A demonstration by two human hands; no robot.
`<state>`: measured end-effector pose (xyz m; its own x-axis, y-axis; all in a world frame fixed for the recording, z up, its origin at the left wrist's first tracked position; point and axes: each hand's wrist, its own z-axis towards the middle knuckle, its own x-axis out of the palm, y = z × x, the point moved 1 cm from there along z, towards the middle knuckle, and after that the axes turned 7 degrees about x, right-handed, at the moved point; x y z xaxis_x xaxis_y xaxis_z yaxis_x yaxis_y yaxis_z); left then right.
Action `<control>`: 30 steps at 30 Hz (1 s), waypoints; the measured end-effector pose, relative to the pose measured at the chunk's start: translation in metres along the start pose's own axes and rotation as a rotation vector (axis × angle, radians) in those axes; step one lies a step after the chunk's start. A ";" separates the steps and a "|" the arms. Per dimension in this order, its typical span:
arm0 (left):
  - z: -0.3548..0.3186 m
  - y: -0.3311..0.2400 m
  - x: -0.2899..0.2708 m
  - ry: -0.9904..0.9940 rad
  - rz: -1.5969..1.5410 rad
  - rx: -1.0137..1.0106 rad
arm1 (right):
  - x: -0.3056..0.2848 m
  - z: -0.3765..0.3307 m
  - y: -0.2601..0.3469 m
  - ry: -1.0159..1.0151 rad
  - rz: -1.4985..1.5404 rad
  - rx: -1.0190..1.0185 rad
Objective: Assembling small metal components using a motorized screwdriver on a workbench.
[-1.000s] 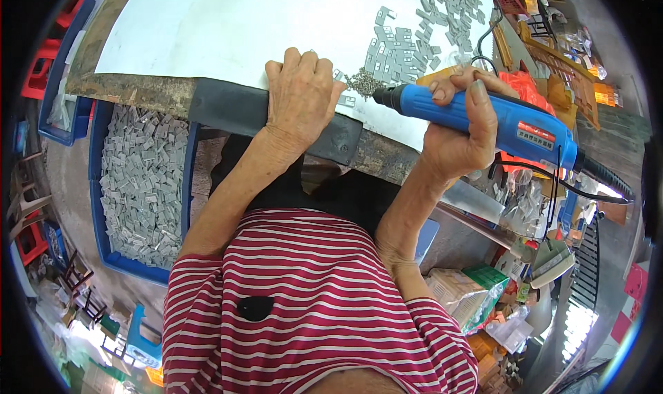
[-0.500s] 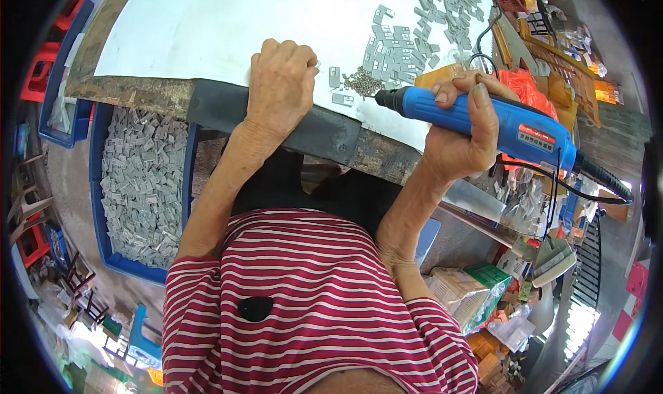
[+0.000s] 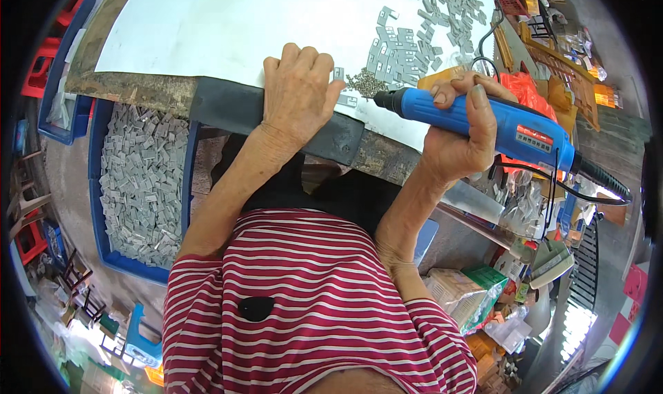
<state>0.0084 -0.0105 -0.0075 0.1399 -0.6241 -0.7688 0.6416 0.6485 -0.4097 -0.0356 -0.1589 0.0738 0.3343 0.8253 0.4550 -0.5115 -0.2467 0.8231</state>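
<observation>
My right hand (image 3: 459, 142) grips a blue electric screwdriver (image 3: 511, 128) and holds it level, with its black tip (image 3: 385, 100) pointing left over the table edge. My left hand (image 3: 297, 93) lies palm down on the white sheet (image 3: 221, 28). Its fingers are curled together, and whatever is under them is hidden. A small grey metal bracket (image 3: 338, 73) lies by its fingertips. Between the two hands sits a little heap of small screws (image 3: 366, 83). Several grey brackets (image 3: 400, 49) lie scattered beyond it.
A black pad (image 3: 228, 107) covers the table's near edge. A blue crate (image 3: 103, 249) full of grey brackets stands on the floor at my left. The screwdriver's black cable (image 3: 594, 187) trails right, past cluttered shelves and orange items (image 3: 532, 83). Bags and boxes (image 3: 463, 294) sit lower right.
My left hand shifted slightly left along the table edge, then came back right toward the bracket. My right hand and the screwdriver have hardly moved.
</observation>
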 end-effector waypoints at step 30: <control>-0.006 0.000 0.000 0.039 -0.122 0.004 | 0.021 0.005 -0.002 0.076 -0.040 -0.002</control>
<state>0.0045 -0.0076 -0.0102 0.0309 -0.6808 -0.7318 0.6549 0.5669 -0.4998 -0.0238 -0.1433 0.0831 0.2935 0.8705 0.3951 -0.5005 -0.2122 0.8393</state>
